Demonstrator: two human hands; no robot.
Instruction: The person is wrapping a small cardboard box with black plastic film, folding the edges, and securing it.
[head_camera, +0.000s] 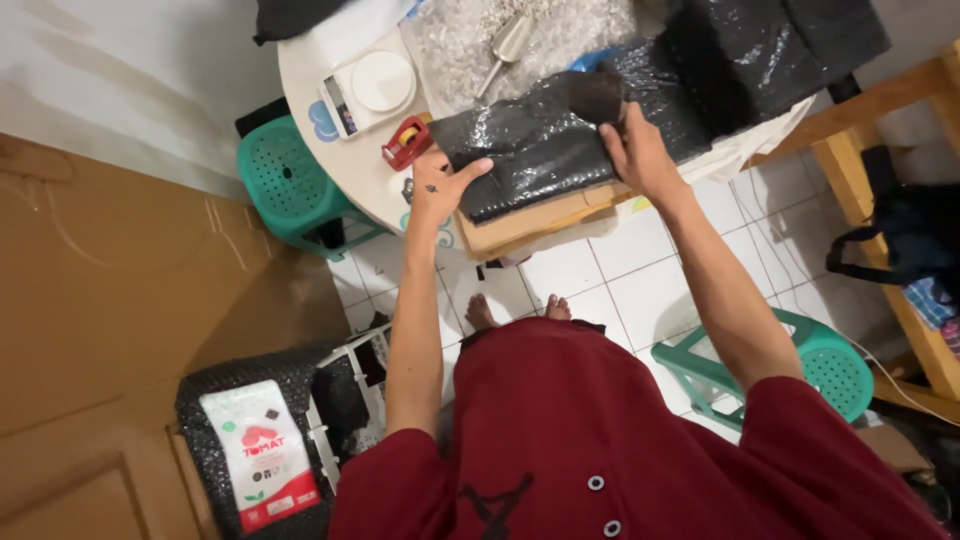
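A sheet of black bubble wrap (540, 150) lies spread over a flat brown cardboard piece (520, 225) at the near edge of the round white counter (300, 70). The left hand (440, 190) rests on the sheet's near left corner, palm down and fingers spread flat, pressing the wrap rather than closing around it. The right hand (630, 145) sits on the sheet's right part, its fingers pinched together on a fold of the wrap that stands up above the knuckles. The sheet thus stretches between the two hands, touching both. Just beside the left hand, towards the middle of the counter, stands a small red tape dispenser (406, 142), and beyond it a white kitchen scale with a round plate (370, 90). Farther back lies a clear plastic bag of pale granules (470, 40) with a metal scoop (507, 45) on it. A green plastic stool (285, 180) stands under the counter's left side, another green stool (820, 365) on the white tiled floor (640, 280).
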